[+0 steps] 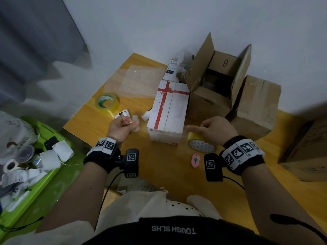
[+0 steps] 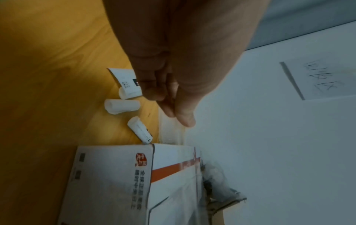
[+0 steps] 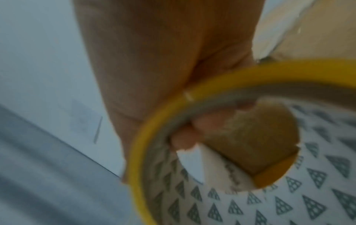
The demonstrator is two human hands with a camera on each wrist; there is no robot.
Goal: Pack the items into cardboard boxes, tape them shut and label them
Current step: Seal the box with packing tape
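Note:
A white cardboard box (image 1: 168, 112) (image 2: 115, 182) with red stripes lies shut in the middle of the wooden table (image 1: 159, 174). My left hand (image 1: 134, 122) (image 2: 177, 115) hovers left of it and pinches the free end of a clear tape strip (image 2: 171, 130) that runs toward the box top. My right hand (image 1: 208, 129) (image 3: 185, 137) is at the box's right front corner, fingers hooked through the core of a yellow tape roll (image 1: 200, 142) (image 3: 269, 73) with a triangle-printed inner face.
Small white label rolls (image 1: 123, 114) (image 2: 123, 106) lie left of the box. Behind are a second tape roll (image 1: 107, 102), bubble wrap (image 1: 139, 82), an open brown box (image 1: 217, 82) and a shut one (image 1: 256, 106). A pink cutter (image 1: 195, 160) lies near me. A green bin (image 1: 44, 174) stands left.

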